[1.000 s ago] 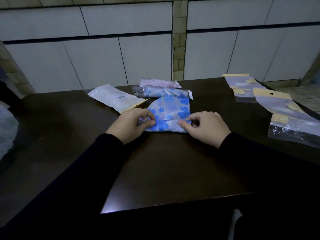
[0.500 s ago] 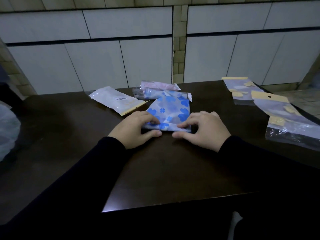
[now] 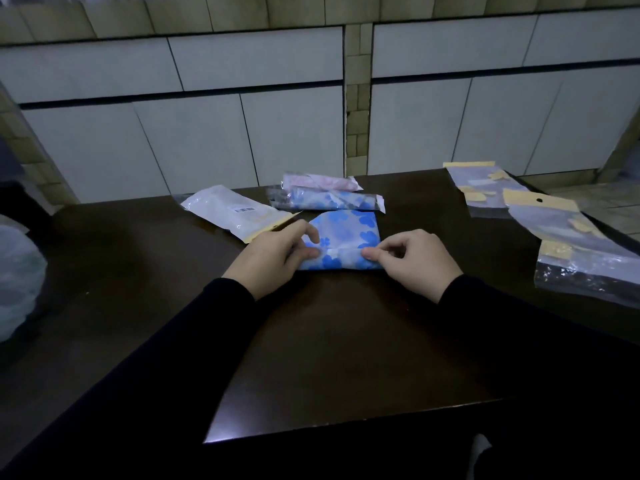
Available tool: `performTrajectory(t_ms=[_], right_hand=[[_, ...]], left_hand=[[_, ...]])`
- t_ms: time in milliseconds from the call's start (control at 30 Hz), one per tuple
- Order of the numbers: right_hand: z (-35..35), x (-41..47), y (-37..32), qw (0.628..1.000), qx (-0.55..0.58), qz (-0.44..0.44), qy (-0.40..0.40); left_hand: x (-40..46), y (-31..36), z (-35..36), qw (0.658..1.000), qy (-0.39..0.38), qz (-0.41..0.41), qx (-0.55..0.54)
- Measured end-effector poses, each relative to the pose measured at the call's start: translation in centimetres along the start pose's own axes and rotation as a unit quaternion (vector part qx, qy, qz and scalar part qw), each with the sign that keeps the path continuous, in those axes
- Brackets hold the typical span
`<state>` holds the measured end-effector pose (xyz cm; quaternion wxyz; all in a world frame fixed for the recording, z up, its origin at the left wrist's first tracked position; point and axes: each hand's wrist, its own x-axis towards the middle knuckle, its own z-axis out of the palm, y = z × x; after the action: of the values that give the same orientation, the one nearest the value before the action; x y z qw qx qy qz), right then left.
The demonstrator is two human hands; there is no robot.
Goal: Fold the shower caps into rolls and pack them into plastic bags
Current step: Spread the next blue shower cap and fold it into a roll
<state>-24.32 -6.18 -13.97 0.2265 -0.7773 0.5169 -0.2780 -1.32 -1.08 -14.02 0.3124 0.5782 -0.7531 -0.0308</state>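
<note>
A blue flowered shower cap (image 3: 349,233) lies flat on the dark table (image 3: 346,341), its near edge turned up into a low roll. My left hand (image 3: 273,256) pinches the roll's left end, my right hand (image 3: 412,259) pinches its right end. Just behind it lie two packed bags, one holding a blue flowered roll (image 3: 327,199) and one a pink roll (image 3: 322,181). A white packed bag (image 3: 235,211) with a barcode lies to the left.
Empty clear plastic bags with yellow headers (image 3: 568,237) are spread at the table's right edge, a further one (image 3: 481,188) behind them. A pale bundle (image 3: 17,278) sits at the far left. White cabinet doors (image 3: 194,140) stand behind the table.
Both hands pressed flat on the cap's near edge half a second ago; now their fingertips pinch the rolled edge, which is thicker and has crept slightly away from me.
</note>
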Motion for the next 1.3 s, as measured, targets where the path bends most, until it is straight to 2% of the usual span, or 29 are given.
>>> performTrajectory(t_ms=[100, 333, 533, 633, 733, 900, 1100, 1300], right_hand=[[0.2, 0.2, 0.1, 1.0, -0.025, 0.014, 0.003], [0.0, -0.2, -0.1, 0.986, -0.155, -0.036, 0.042], [0.2, 0.6, -0.2, 0.959, -0.224, -0.139, 0.106], [0.2, 1.5, -0.6, 0.948, -0.261, -0.167, 0.079], [0.3, 2.0, -0.3, 0.945, -0.267, -0.182, 0.043], [0.1, 1.6, 0.3, 0.96, -0.222, -0.17, -0.001], [-0.1, 1.6, 0.6, 0.961, -0.218, -0.171, 0.006], [-0.4, 2.5, 0.2, 0.972, -0.181, -0.152, -0.013]], left_hand=[[0.4, -0.3, 0.0, 1.0, -0.021, 0.003, 0.003], [0.5, -0.4, 0.0, 0.999, -0.033, 0.01, -0.006], [1.1, -1.0, 0.8, 0.99, 0.046, 0.119, 0.066], [1.6, -0.8, 0.8, 0.987, 0.014, 0.147, 0.065], [1.6, -0.9, 0.7, 0.992, -0.019, 0.116, 0.042], [1.4, -1.3, 0.7, 0.994, 0.001, 0.099, 0.049], [1.4, -1.1, 0.8, 0.994, 0.01, 0.097, 0.059], [1.3, -0.3, 0.6, 0.998, 0.008, 0.021, 0.065]])
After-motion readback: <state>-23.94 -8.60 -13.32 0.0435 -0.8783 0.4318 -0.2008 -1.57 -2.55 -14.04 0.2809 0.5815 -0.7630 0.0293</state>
